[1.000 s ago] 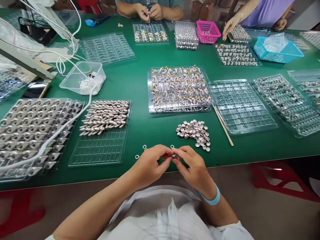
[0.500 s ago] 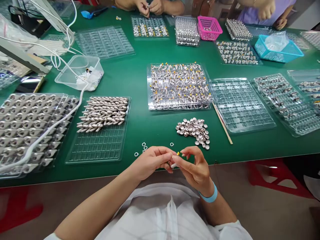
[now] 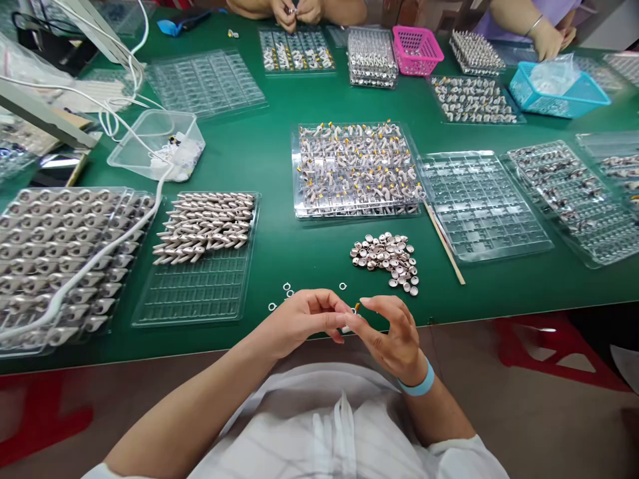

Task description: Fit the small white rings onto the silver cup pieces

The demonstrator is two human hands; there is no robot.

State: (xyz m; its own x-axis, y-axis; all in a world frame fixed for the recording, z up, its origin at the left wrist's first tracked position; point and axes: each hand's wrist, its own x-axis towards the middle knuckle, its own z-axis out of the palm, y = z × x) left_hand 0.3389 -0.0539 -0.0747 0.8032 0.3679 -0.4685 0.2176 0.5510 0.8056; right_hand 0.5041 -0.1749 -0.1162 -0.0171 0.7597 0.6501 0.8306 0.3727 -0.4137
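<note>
My left hand (image 3: 312, 324) and my right hand (image 3: 392, 336) meet over the table's front edge. Between their fingertips is a small white part with a yellow tip (image 3: 356, 308); the fingers hide most of it. My left hand is closed on it in a pinch. The right thumb and index finger press at the same part from the other side. Several small white rings (image 3: 287, 287) lie just beyond my left hand. A heap of small silvery cups (image 3: 387, 259) sits past my right hand. Farther off, a clear tray (image 3: 357, 214) carries white parts with yellow tips.
At left stand trays of metal pieces (image 3: 64, 246) and a half-filled tray (image 3: 194, 293). A white cable (image 3: 100, 256) crosses them. A wooden stick (image 3: 444, 243) lies beside a clear tray (image 3: 489, 206) at right. Across the table, other people's hands (image 3: 297, 12) work near a pink basket (image 3: 417, 52).
My fingers have shifted slightly around the small part, and its yellow tip now looks more upright. Across the table, the person at right has lowered a hand toward the table.
</note>
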